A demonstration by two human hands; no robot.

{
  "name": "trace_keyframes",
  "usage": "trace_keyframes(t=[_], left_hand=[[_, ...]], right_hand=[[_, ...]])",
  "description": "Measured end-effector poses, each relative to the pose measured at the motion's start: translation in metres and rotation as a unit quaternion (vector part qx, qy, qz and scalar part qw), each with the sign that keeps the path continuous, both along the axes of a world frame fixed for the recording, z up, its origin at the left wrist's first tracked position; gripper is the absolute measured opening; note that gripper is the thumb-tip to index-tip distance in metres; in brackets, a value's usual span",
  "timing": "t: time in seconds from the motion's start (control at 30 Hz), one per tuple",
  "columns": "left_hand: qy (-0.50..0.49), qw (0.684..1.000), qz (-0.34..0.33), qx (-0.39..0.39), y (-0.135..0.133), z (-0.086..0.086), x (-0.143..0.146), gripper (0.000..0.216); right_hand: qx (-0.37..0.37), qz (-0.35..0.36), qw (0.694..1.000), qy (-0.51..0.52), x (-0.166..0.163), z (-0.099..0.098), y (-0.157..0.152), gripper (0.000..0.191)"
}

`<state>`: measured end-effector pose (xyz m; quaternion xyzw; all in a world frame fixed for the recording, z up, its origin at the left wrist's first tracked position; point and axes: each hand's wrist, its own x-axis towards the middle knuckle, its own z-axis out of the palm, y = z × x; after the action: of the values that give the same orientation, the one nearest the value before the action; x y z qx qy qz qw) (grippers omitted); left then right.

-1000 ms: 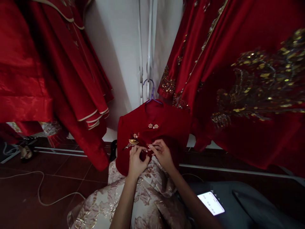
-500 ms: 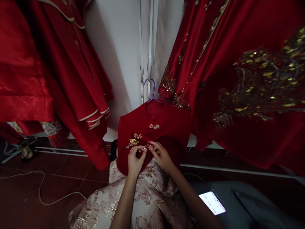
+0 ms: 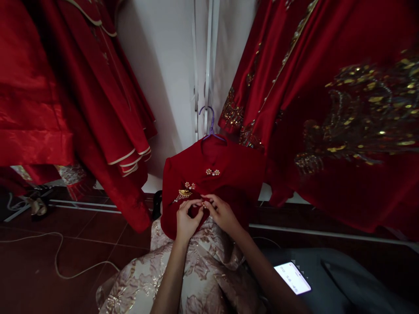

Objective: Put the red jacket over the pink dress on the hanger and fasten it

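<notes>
A small dark red jacket [image 3: 229, 174] hangs on a purple hanger [image 3: 209, 126] in front of me, above a pale floral brocade skirt [image 3: 203, 270]. Pearl clasps [image 3: 212, 172] and a gold brooch [image 3: 183, 193] decorate its front. My left hand [image 3: 186, 220] and my right hand [image 3: 222, 213] meet at the jacket's front edge, both with fingers pinched on a small pearl clasp [image 3: 203, 203] between the fingertips.
Long red gowns hang at the left [image 3: 65, 100] and at the right [image 3: 327, 113], the right one with gold sequin embroidery. A white wall with vertical rails [image 3: 203, 65] stands behind. A lit phone [image 3: 292, 278] lies on a dark surface at lower right. A cable [image 3: 59, 261] trails over the floor.
Both hands have stayed at the jacket's front, their fingertips drawing closer together around the clasp. The view shifted slightly.
</notes>
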<state>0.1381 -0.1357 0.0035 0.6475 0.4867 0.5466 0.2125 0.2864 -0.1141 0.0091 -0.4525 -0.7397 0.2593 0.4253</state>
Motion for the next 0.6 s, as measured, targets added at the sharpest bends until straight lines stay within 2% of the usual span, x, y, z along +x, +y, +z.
trace_keyframes(t=[0.3, 0.47, 0.6], left_hand=[[-0.014, 1.000, 0.009, -0.012, 0.003, -0.006, 0.001, 0.017], [0.008, 1.000, 0.018, -0.010, 0.003, -0.006, 0.000, 0.014], [0.028, 0.999, 0.021, -0.011, 0.004, -0.006, -0.001, 0.013]], right_hand=[[0.045, -0.087, 0.995, 0.005, -0.015, -0.018, -0.009, 0.031], [0.062, -0.096, 0.993, 0.034, -0.015, -0.025, -0.006, 0.028], [0.058, -0.096, 0.993, 0.048, -0.015, -0.024, -0.005, 0.025]])
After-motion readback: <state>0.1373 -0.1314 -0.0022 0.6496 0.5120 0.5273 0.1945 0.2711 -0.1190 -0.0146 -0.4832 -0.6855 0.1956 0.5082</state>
